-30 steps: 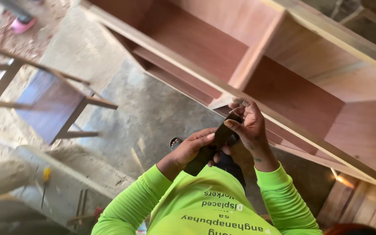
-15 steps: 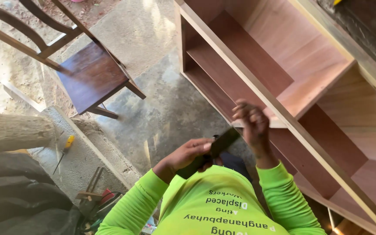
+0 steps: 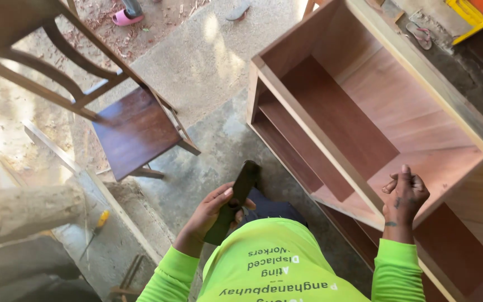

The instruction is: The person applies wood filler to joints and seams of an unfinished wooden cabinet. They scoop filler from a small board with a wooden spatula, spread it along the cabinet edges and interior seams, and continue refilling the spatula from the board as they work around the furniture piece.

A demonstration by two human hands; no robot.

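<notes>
The left hand (image 3: 211,211) is gripping a dark flat strip (image 3: 235,200) — possibly sandpaper — pointing toward one o'clock. The right hand (image 3: 404,194) is hovering empty, fingers loosely curled, at three o'clock over the wooden cabinet (image 3: 364,106).

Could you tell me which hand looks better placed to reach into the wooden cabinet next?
Probably the right hand: it is empty, with fingers loosely curled, raised just over the wooden cabinet frame. The left hand is gripping a dark flat tool, over the concrete floor.
</notes>
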